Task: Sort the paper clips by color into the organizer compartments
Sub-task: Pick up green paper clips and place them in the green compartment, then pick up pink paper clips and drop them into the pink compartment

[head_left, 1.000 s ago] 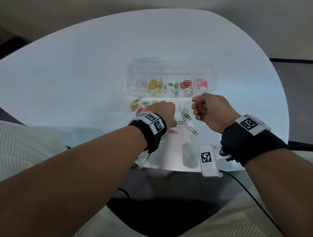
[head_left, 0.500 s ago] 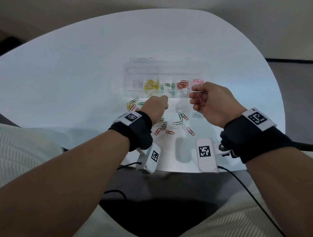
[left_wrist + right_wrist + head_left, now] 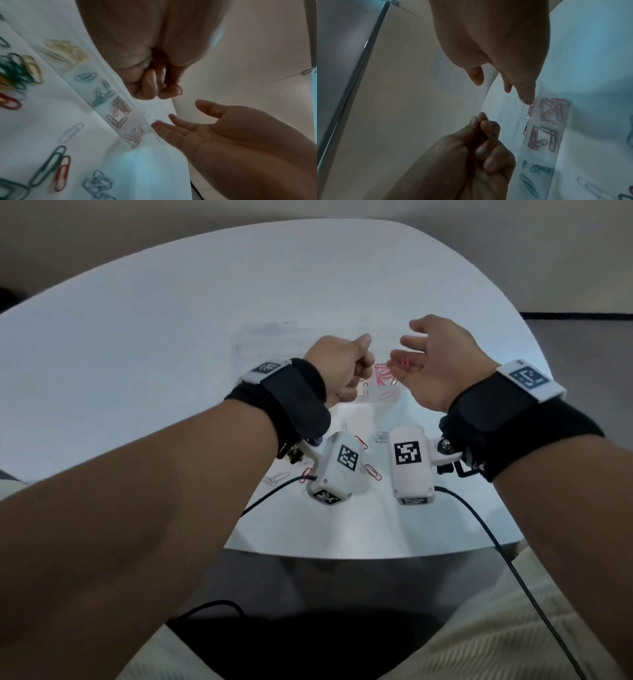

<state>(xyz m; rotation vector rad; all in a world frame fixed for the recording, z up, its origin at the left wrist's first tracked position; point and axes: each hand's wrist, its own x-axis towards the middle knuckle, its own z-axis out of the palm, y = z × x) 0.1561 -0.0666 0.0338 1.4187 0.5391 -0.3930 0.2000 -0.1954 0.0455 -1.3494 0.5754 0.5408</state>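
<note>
The clear organizer (image 3: 80, 68) lies on the white table, with yellow (image 3: 66, 50), green (image 3: 101, 93), red (image 3: 121, 106) and pink clips (image 3: 135, 135) in separate compartments. My right hand (image 3: 406, 344) hovers open over the pink compartment (image 3: 553, 109). A pink clip (image 3: 406, 362) sits at its fingertips, and I cannot tell if it touches them. My left hand (image 3: 363, 361) is curled into a fist beside it, above the organizer, and grips a reddish clip (image 3: 159, 60) that barely shows. In the head view both hands hide most of the organizer.
Loose clips lie on the table (image 3: 171, 337) in front of the organizer: a green, yellow and red heap (image 3: 13, 75), a white one (image 3: 71, 132), a green and red pair (image 3: 56, 165) and a silver tangle (image 3: 97, 182). The table's near edge (image 3: 342, 554) is close behind my wrists.
Both hands rose from the loose pile and moved forward over the organizer. My right hand went from pinching the pink clip to open. My left hand stayed curled.
</note>
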